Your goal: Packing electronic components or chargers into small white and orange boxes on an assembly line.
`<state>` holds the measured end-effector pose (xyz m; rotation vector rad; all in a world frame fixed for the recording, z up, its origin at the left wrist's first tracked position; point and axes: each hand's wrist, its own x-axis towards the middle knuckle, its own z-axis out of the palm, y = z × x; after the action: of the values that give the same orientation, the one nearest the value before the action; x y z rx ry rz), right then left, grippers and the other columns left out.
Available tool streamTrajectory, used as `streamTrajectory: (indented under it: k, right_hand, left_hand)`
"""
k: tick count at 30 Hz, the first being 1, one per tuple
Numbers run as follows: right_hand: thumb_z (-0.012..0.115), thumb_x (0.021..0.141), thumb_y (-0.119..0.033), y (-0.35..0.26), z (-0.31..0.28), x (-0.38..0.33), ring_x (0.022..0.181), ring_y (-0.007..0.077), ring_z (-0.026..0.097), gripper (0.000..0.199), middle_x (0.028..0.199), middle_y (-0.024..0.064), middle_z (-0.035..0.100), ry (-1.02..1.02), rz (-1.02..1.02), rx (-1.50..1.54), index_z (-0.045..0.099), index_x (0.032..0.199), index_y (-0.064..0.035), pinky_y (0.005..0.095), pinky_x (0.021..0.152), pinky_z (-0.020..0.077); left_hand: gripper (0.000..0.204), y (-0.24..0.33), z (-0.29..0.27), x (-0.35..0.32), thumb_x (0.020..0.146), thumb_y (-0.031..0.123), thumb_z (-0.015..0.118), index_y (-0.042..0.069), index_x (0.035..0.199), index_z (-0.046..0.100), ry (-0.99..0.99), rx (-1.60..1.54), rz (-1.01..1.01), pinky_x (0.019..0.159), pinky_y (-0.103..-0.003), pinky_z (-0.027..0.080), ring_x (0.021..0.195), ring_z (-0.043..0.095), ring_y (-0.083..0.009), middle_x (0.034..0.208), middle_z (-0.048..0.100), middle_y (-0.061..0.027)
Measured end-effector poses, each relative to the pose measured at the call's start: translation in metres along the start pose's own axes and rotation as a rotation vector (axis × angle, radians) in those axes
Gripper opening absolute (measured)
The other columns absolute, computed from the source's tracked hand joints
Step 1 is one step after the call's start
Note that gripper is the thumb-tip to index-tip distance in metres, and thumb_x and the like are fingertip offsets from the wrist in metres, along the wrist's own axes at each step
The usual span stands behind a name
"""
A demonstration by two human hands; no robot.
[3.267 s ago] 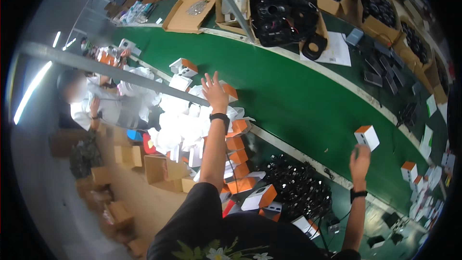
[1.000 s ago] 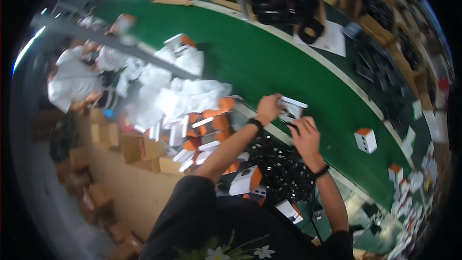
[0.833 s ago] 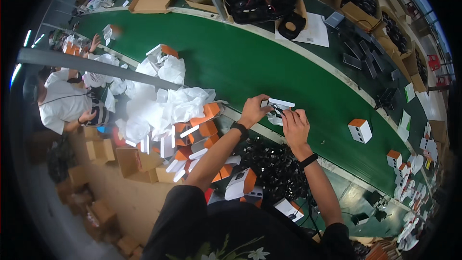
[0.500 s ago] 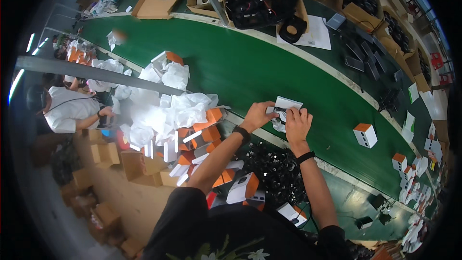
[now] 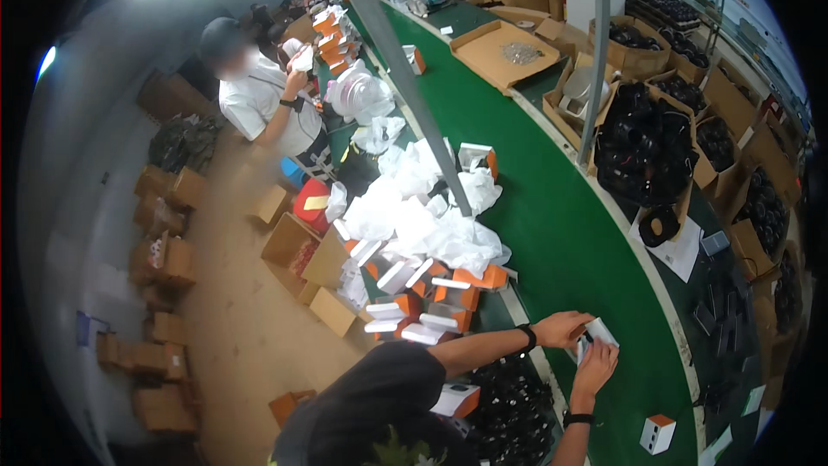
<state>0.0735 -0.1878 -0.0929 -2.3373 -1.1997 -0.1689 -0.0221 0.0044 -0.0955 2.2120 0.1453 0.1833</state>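
Over the green conveyor belt (image 5: 565, 250), a small white box (image 5: 602, 330) is held between both my hands. My left hand (image 5: 561, 329) grips its far left side with bent fingers. On the near side, my right hand (image 5: 597, 366) closes round it, fingers over the top edge. What lies inside the box is mostly hidden by my fingers. Below my forearms is a heap of black cables with small plugs (image 5: 509, 406). An orange and white box (image 5: 658, 434) sits on the belt near the lower right.
White plastic bags (image 5: 431, 224) pile beside the belt, above several opened orange and white boxes (image 5: 440, 302). A grey metal post (image 5: 414, 95) crosses the view. Cartons of black parts (image 5: 647, 142) line the far side. A person in a white shirt (image 5: 250, 103) works at the left.
The view has swung left and up, so my hands now appear lower and farther right. Both hands still hold the white box. The person at the left now shows more fully, hands raised.
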Motion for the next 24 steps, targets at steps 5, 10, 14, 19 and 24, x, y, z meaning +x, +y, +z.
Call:
streamTrajectory:
  k: [5, 10, 14, 19, 24]
  right_hand:
    - [0.072, 0.1, -0.005, -0.005, -0.011, -0.011, 0.122, 0.0438, 0.063, 0.025, 0.124, 0.0188, 0.064, 0.059, 0.09, 0.144, 0.068, 0.123, 0.0035, 0.0511, 0.102, 0.0554]
    - [0.069, 0.098, 0.004, -0.01, -0.022, -0.036, 0.115, 0.0447, 0.067, 0.027, 0.122, 0.0199, 0.065, 0.045, 0.407, 0.192, 0.067, 0.125, 0.0029, 0.0519, 0.1, 0.0557]
    - [0.064, 0.105, 0.0, 0.012, 0.001, -0.054, 0.114, 0.0432, 0.07, 0.024, 0.13, 0.022, 0.068, 0.253, 0.393, 0.243, 0.074, 0.127, -0.0002, 0.0485, 0.098, 0.0592]
    - [0.075, 0.097, -0.016, 0.007, -0.015, -0.039, 0.134, 0.0371, 0.063, 0.041, 0.144, 0.015, 0.066, 0.011, 0.089, -0.013, 0.074, 0.136, -0.006, 0.046, 0.106, 0.0603]
    - [0.067, 0.099, -0.011, 0.025, -0.019, -0.067, 0.14, 0.0348, 0.059, 0.039, 0.147, 0.014, 0.065, -0.103, 0.039, -0.143, 0.071, 0.136, 0.0015, 0.0449, 0.101, 0.0635]
  left_hand:
    - [0.054, 0.028, 0.023, 0.013, 0.082, 0.006, 0.076, 0.004, 0.133, 0.061, 0.118, -0.108, -0.18, 0.084, -0.051, 0.055, 0.097, 0.069, -0.0378, 0.087, 0.068, -0.0122]
    - [0.039, 0.04, 0.037, 0.013, 0.084, 0.008, 0.078, 0.006, 0.121, 0.066, 0.225, -0.101, -0.223, 0.085, -0.049, 0.056, 0.096, 0.069, -0.0369, 0.091, 0.071, -0.0126]
    - [0.03, 0.034, 0.059, 0.019, 0.084, 0.012, 0.072, 0.011, 0.114, 0.07, 0.246, -0.085, -0.336, 0.081, -0.054, 0.057, 0.093, 0.071, -0.0427, 0.095, 0.074, -0.017]
    - [0.035, 0.02, 0.062, 0.03, 0.084, 0.011, 0.078, 0.009, 0.118, 0.071, 0.225, 0.03, -0.321, 0.081, -0.049, 0.061, 0.093, 0.075, -0.04, 0.101, 0.076, -0.0162]
    - [0.058, 0.034, 0.072, 0.03, 0.082, 0.007, 0.088, 0.009, 0.136, 0.067, 0.134, -0.189, -0.144, 0.093, -0.04, 0.059, 0.098, 0.072, -0.0299, 0.113, 0.075, -0.0122]
